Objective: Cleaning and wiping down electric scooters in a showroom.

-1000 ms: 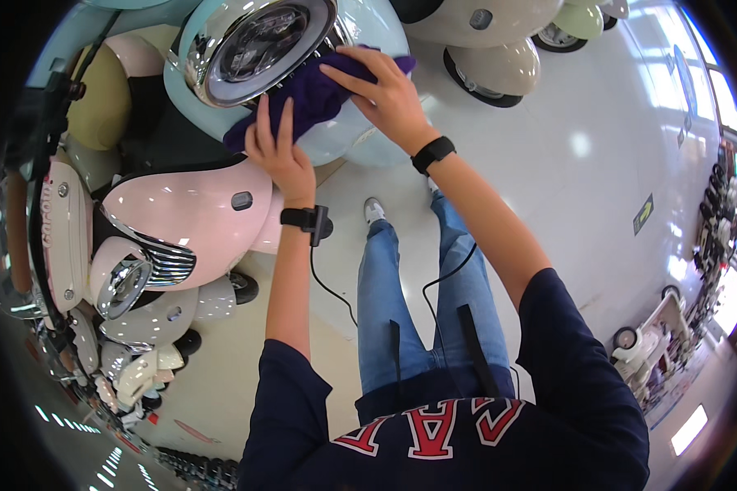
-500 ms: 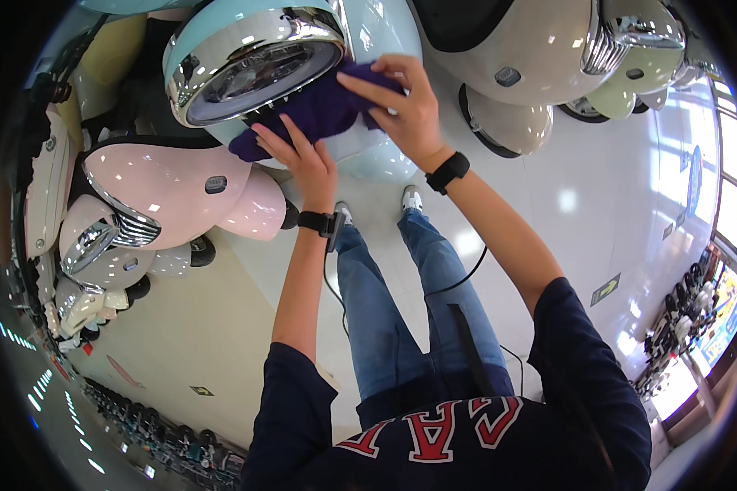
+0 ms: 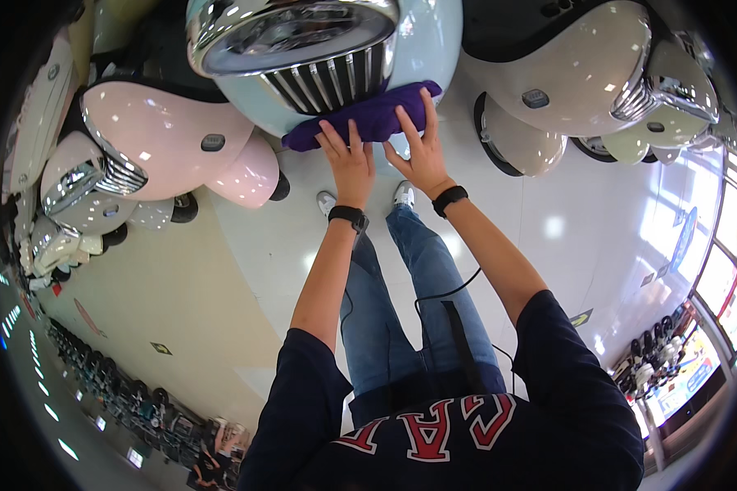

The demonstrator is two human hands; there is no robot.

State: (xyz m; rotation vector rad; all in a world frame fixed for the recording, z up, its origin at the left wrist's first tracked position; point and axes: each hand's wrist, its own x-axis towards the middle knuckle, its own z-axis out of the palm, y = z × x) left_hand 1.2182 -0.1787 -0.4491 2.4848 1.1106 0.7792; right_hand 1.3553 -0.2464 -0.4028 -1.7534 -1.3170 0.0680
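A bunched purple cloth (image 3: 360, 121) lies in a long strip across the light-blue scooter front (image 3: 434, 45), just under its dark grille with chrome bars (image 3: 323, 82). My left hand (image 3: 350, 168) holds the middle of the cloth against the curved body, fingertips on its front and thumb below. Close beside it on the right, my right hand (image 3: 424, 155) grips the cloth toward its right end, fingers reaching over it and thumb lower down. The chrome-rimmed headlight (image 3: 299, 37) sits above both hands. What lies behind the cloth is hidden.
A pink scooter (image 3: 168, 135) stands close on the left, with more scooters past it. On the right is a beige scooter (image 3: 561, 74). A thin black cable (image 3: 450, 286) hangs by my legs. Windows (image 3: 716, 245) line the far right.
Both hands and the cloth have moved from beside the headlight to below the grille, now fully uncovered. The view has shifted, and my hands are closer together.
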